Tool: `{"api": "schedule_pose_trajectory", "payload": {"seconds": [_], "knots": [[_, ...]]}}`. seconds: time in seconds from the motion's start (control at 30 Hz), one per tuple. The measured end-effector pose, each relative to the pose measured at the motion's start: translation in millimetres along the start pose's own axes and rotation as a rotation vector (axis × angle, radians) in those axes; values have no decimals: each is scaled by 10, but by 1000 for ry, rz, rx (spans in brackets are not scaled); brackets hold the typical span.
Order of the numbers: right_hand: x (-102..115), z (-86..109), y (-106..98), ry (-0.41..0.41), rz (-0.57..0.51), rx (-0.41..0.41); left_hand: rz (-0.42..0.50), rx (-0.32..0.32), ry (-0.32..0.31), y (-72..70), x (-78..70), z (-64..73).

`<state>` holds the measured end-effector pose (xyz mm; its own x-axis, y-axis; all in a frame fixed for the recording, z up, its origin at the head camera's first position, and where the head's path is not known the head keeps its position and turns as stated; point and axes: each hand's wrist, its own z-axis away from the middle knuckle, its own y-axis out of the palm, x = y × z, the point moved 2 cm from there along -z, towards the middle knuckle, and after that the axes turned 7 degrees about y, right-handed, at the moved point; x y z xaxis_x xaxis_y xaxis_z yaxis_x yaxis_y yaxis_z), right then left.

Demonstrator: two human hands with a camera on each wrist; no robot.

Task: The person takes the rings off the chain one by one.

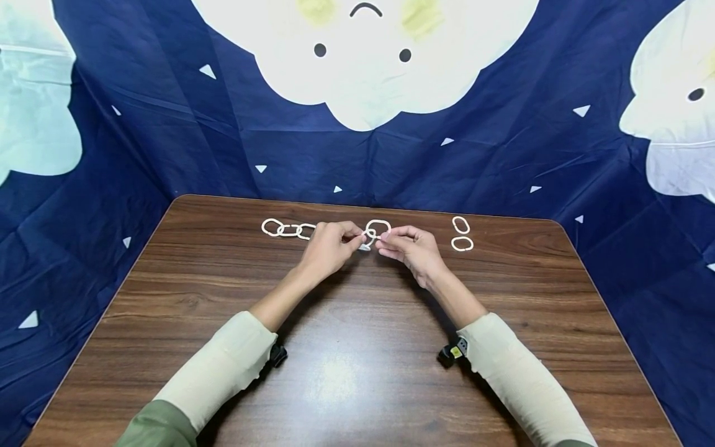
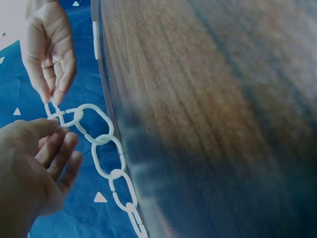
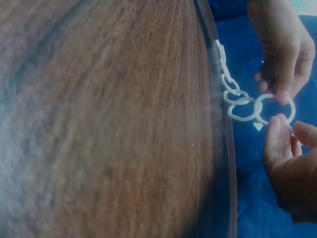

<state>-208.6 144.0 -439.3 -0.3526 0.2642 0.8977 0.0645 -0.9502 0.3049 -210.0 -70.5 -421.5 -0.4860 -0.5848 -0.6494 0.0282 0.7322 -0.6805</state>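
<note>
A chain of white plastic links (image 2: 110, 120) lies along the table's far edge, and its right end runs up to both hands. My left hand (image 1: 331, 246) pinches the end part of the chain between thumb and fingertips. Just to its right, my right hand (image 1: 412, 249) pinches a white link (image 1: 380, 221) with thumb and index finger. That link overlaps the chain's end in the head view. Within the right wrist view, a rounded link (image 3: 293, 106) spans the two sets of fingertips. Fingers partly hide the spot where the links meet.
Two loose white links, an upper one (image 1: 459, 217) and a lower one (image 1: 462, 238), lie to the right of my right hand. The brown wooden table (image 1: 346, 310) stretches toward me. Dark blue cloth (image 1: 313, 149) with cloud prints hangs behind the table and at both sides.
</note>
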Motion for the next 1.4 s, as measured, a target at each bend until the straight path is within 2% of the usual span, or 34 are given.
{"api": "schedule_pose_trajectory", "payload": {"seconds": [0.2,0.4,1.03,1.4], "knots": [[-36,-24,-16,40,-48,-6,15,-8,28,-3,-6,4],[-78,-61,-12,81,-83,-3,33,-3,29,-13,-12,8],[-96,-84,5,126,-159,-31,43,5,30,-15,-26,7],[-60,-38,-114,142,-110,-72,38,4,34,-19,-4,-2]]}}
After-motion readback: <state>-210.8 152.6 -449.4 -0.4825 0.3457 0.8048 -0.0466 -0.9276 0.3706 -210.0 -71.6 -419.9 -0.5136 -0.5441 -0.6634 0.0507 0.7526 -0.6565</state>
